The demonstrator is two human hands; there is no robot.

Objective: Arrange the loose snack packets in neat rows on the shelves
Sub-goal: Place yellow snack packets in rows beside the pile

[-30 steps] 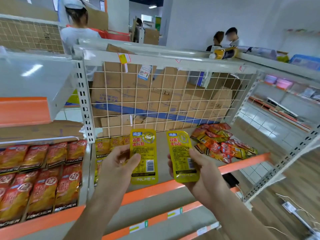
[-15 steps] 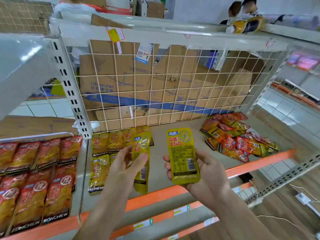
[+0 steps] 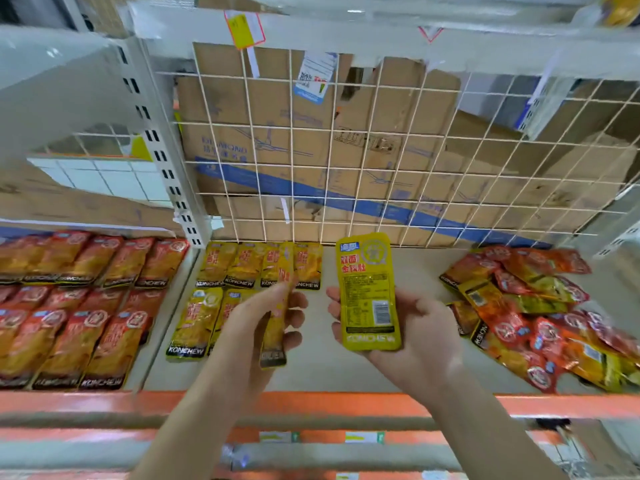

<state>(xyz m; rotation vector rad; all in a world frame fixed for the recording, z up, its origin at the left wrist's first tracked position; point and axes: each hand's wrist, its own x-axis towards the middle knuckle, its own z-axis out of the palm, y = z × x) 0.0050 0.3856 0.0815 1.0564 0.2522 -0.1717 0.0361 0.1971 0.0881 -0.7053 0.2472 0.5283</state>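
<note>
The left hand (image 3: 263, 327) pinches a flat yellow foil snack packet (image 3: 277, 306) edge-on above the grey metal shelf (image 3: 398, 268), just right of the neat yellow rows (image 3: 242, 268). The right hand (image 3: 408, 334) grips a second yellow packet (image 3: 369, 292) upright, label showing. A loose heap of red and orange packets (image 3: 530, 310) lies at the shelf's right.

Both forearms reach forward, hands close together but not touching. Left hand (image 3: 254, 327) pinches a yellow snack packet (image 3: 274, 353) turned edge-on. Right hand (image 3: 420, 330), palm up, grips a second yellow packet (image 3: 369, 292) upright.
</note>
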